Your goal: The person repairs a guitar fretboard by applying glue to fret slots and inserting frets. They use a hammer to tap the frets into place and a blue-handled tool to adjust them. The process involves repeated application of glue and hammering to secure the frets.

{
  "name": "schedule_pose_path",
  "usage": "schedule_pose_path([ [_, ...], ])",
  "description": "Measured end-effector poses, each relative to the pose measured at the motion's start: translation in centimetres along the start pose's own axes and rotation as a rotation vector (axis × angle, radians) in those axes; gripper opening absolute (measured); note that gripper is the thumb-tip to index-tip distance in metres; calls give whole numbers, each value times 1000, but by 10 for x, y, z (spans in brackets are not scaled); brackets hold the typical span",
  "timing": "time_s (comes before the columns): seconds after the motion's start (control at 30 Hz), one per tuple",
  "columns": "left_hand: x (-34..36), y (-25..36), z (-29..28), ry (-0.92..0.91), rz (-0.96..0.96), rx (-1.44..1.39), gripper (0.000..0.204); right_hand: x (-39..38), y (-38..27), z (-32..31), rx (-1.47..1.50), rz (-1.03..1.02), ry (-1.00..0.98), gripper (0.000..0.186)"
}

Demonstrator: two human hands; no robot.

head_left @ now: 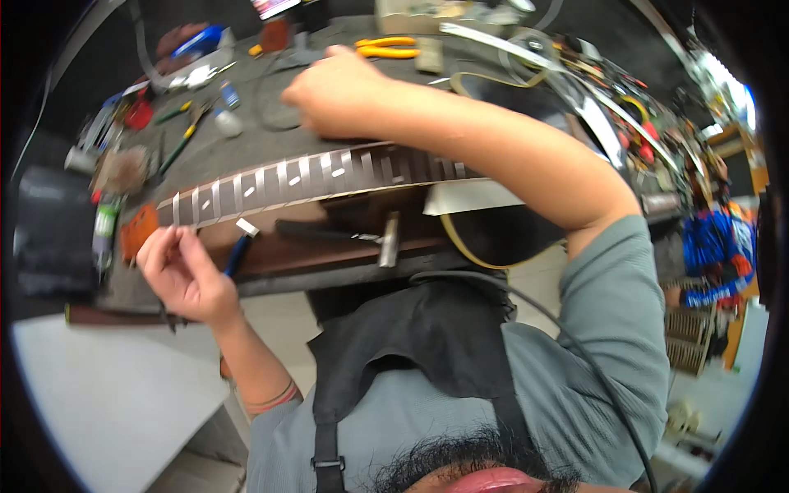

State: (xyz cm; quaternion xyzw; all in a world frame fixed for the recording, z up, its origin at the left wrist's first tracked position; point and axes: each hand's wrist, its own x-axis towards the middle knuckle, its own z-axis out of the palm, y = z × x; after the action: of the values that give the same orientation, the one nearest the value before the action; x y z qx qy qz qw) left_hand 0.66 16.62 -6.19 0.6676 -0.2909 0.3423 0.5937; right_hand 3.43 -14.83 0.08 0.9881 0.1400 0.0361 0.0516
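A guitar neck with a dark fretboard, pale inlays and shiny frets lies across the bench, its black body with cream edging to the right. My left hand is at the neck's left end, thumb and fingers pinched together by the fretboard edge; anything between them is too small to make out. Beyond the neck, my right hand is closed in a loose fist above the bench, its grip hidden. Near the neck's front side lie a hammer with a dark handle and a blue-handled tool with a white end.
Yellow-handled pliers lie past my right hand. Cutters, a small blue bottle and a spray can stand or lie at the left. Cluttered tools fill the right side. A black cable hangs across my front.
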Motion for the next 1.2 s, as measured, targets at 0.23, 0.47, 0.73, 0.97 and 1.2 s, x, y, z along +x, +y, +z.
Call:
schedule_pose_path([
  [0.23,8,39,43,-310,-153,-387,19,-96,-27,-69,262,-179,719,7],
  [0.47,13,101,105,-614,-531,-847,18,-180,-45,-66,201,-102,999,18],
  [0.73,-10,157,165,-508,-927,-1130,13,-245,-37,-52,123,-13,1092,11],
  [0.97,-17,170,193,-689,-930,-1264,17,-274,-21,-39,190,61,1087,18],
  [1.2,-25,177,217,-741,-1039,-1208,14,-298,-2,-44,442,158,880,22],
])
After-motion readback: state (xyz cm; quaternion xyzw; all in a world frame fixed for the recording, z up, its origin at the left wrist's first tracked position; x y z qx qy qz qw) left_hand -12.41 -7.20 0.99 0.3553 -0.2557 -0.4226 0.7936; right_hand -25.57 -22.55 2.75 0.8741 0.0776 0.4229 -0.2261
